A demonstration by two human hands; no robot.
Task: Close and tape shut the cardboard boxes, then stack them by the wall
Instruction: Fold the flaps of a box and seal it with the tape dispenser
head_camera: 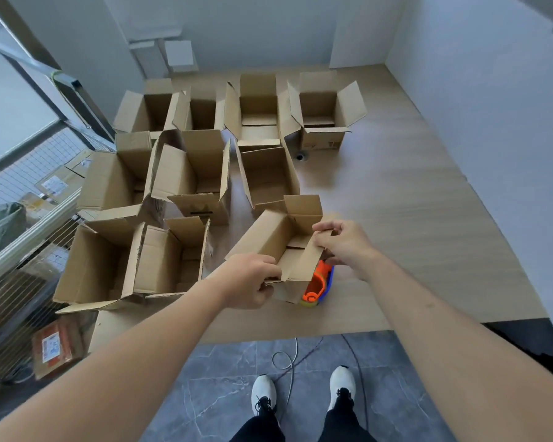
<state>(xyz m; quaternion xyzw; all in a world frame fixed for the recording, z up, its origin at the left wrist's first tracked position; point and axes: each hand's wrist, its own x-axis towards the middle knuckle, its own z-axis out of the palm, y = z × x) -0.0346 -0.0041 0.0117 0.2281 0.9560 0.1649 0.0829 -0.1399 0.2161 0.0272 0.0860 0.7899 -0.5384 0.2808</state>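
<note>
I'm folding flaps shut: my left hand (248, 280) and right hand (340, 242) each grip the small cardboard box (280, 240) above the tape dispenser (318, 283), needed next.

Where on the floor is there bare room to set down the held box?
Bare wood floor lies right of the held box, toward the right wall. The left is crowded with open boxes. The tape dispenser sits beneath the held box.

I've got the open box (278, 247) up off the floor, left hand (249, 280) gripping its near flap, right hand (342, 242) pinching the side flap. Tape dispenser (318, 285) sits underneath; open boxes (192, 173) crowd the left.
</note>
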